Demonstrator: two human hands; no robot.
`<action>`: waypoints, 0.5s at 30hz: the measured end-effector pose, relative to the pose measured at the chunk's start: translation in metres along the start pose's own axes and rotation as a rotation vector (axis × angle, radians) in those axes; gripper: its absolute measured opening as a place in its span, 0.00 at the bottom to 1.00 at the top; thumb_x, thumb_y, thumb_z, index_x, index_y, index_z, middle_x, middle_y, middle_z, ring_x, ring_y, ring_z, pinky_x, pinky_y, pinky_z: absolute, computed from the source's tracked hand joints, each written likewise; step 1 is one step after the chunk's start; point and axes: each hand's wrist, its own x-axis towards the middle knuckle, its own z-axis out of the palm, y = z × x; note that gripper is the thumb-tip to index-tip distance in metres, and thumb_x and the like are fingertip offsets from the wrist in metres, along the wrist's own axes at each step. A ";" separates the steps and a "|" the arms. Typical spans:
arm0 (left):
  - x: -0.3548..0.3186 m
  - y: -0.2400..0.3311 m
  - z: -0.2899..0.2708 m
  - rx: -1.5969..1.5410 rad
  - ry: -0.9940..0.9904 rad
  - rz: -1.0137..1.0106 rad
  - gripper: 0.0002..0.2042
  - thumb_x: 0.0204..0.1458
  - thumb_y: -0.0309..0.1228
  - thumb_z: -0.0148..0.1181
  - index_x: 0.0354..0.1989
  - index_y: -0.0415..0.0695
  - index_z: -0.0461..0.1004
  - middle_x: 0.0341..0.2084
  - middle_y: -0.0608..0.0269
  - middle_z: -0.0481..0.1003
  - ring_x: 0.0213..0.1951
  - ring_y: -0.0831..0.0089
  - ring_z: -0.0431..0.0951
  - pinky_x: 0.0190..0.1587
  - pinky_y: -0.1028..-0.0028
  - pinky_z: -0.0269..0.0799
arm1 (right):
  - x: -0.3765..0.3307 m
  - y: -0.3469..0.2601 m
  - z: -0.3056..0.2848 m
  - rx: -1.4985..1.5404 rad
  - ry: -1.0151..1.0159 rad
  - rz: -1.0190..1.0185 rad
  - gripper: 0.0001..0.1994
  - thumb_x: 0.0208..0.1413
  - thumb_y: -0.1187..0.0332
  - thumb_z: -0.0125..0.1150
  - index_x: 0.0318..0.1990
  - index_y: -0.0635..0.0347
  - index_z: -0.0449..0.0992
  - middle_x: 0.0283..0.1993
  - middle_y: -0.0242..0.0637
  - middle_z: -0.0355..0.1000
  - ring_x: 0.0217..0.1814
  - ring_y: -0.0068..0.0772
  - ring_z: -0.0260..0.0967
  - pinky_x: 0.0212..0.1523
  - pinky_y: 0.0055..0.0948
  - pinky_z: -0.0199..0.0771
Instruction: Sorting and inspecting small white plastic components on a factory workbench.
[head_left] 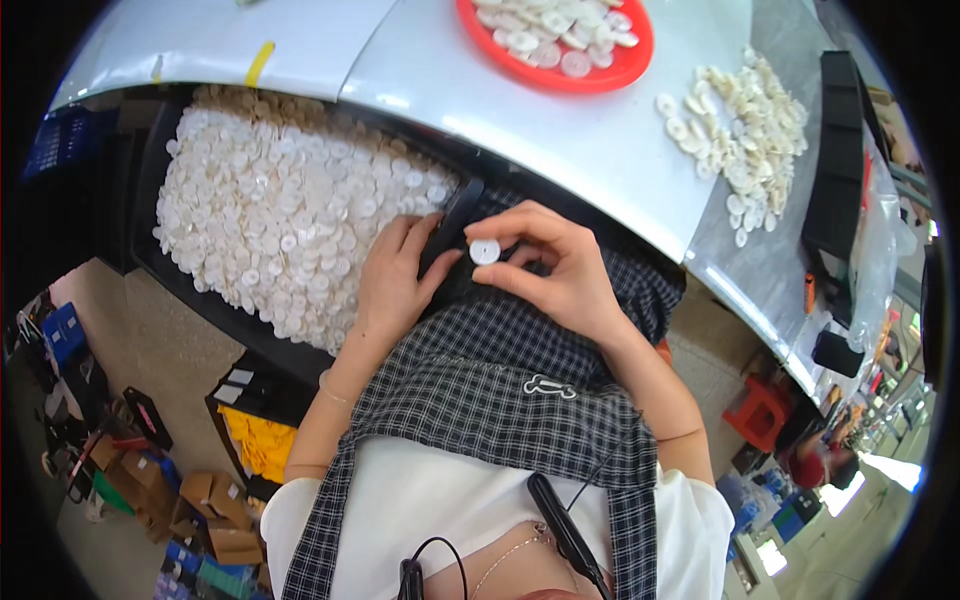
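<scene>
Between the thumb and fingertips of my right hand [550, 265] is a small white round disc [485, 253] with a dark mark at its middle, held flat side up above my lap. My left hand [395, 275] is at the near right edge of a large black tray [462, 215], its thumb apart from the fingers and nothing visible between them. Its fingertips lie by the tray's rim and are partly hidden. The tray is heaped with many similar white discs [270, 210], which reach up to my left wrist.
A red round dish [640, 70] of white discs stands on the pale table [430, 75]. Farther right lies a loose pile of discs [745, 135], beside a black bin [835, 190]. A red stool [757, 412] is at the lower right, cardboard boxes [215, 500] at the lower left.
</scene>
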 end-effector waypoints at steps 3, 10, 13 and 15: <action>-0.005 -0.001 0.004 0.085 -0.022 -0.012 0.17 0.50 0.31 0.62 0.47 0.39 0.73 0.34 0.56 0.70 0.36 0.57 0.73 0.36 0.64 0.71 | 0.000 -0.025 -0.014 -0.106 0.012 -0.146 0.18 0.44 0.83 0.67 0.46 0.63 0.78 0.42 0.34 0.72 0.42 0.20 0.69 0.36 0.16 0.71; -0.005 -0.002 0.015 0.114 0.068 0.023 0.17 0.50 0.31 0.61 0.48 0.39 0.73 0.32 0.57 0.69 0.33 0.57 0.73 0.34 0.64 0.72 | 0.040 -0.080 -0.055 -0.342 0.378 -0.624 0.16 0.47 0.82 0.65 0.46 0.68 0.75 0.45 0.37 0.75 0.40 0.20 0.68 0.39 0.18 0.71; 0.004 0.002 0.015 0.106 0.065 0.034 0.16 0.50 0.31 0.61 0.46 0.39 0.73 0.32 0.58 0.70 0.32 0.56 0.73 0.34 0.64 0.71 | 0.070 -0.071 -0.078 -0.581 0.516 -0.676 0.17 0.49 0.77 0.66 0.48 0.65 0.75 0.48 0.38 0.75 0.45 0.25 0.71 0.45 0.23 0.73; 0.008 0.001 0.010 0.103 0.024 -0.002 0.14 0.50 0.31 0.61 0.44 0.40 0.74 0.31 0.58 0.70 0.32 0.57 0.73 0.34 0.64 0.70 | 0.076 -0.067 -0.074 -0.680 0.541 -0.655 0.17 0.49 0.76 0.67 0.48 0.63 0.76 0.48 0.38 0.75 0.47 0.27 0.71 0.47 0.25 0.73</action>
